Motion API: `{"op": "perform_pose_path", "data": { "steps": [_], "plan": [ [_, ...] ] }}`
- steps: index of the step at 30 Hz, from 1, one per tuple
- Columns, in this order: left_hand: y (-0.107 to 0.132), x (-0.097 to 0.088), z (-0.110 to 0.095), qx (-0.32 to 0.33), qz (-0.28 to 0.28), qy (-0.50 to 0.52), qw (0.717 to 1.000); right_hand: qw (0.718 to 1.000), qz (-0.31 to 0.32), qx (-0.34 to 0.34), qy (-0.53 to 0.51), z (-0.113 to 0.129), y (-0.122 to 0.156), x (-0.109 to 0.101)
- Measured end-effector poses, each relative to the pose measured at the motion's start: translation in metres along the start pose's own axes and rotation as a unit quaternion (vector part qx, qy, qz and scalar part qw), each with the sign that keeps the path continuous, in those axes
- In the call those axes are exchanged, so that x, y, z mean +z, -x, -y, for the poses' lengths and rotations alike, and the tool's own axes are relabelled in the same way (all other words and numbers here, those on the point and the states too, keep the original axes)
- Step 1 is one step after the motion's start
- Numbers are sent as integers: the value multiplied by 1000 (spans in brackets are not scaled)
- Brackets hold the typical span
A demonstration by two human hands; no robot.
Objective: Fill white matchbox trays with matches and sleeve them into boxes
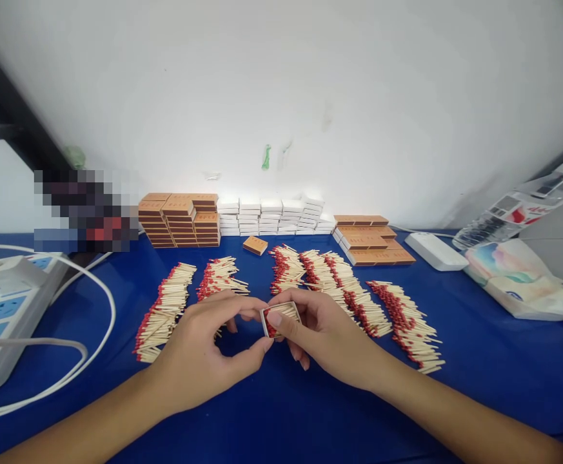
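A small white matchbox tray [264, 321] filled with red-tipped matches [288, 310] is held between my hands in the middle of the view. My right hand [327, 332] grips it from the right, its thumb lying over the matches and its fingers behind and below. At the left end, my left hand [211, 345] has its thumb and index finger closed on the tray's edges. Its other fingers are partly hidden. Behind the hands, a single orange-brown matchbox sleeve [255, 245] lies on the blue table [262, 412].
Rows of loose matches [169, 306] fan out left and right of my hands. Along the wall stand stacked brown matchboxes [179, 219], white trays [271, 218] and more brown boxes [371, 241]. A power strip [15, 322] with cables is left; a tissue pack [523, 283] and bottle [508, 209] are right.
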State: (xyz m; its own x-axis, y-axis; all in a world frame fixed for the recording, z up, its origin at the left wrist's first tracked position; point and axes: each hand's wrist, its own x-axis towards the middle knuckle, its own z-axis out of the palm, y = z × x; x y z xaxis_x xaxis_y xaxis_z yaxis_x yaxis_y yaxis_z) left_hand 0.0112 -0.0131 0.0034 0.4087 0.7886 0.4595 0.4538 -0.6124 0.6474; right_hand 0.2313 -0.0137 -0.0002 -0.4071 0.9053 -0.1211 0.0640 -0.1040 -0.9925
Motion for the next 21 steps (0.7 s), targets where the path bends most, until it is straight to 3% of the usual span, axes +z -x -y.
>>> {"op": "perform_pose_path", "data": {
  "steps": [12, 21],
  "plan": [
    [-3, -3, -4, 12, -11, -14, 1000, 1000, 12, -7, 23, 1, -1, -5],
    [-2, -3, -2, -18, -7, 11, 1000, 1000, 11, -7, 20, 2, -1, -4]
  ]
}}
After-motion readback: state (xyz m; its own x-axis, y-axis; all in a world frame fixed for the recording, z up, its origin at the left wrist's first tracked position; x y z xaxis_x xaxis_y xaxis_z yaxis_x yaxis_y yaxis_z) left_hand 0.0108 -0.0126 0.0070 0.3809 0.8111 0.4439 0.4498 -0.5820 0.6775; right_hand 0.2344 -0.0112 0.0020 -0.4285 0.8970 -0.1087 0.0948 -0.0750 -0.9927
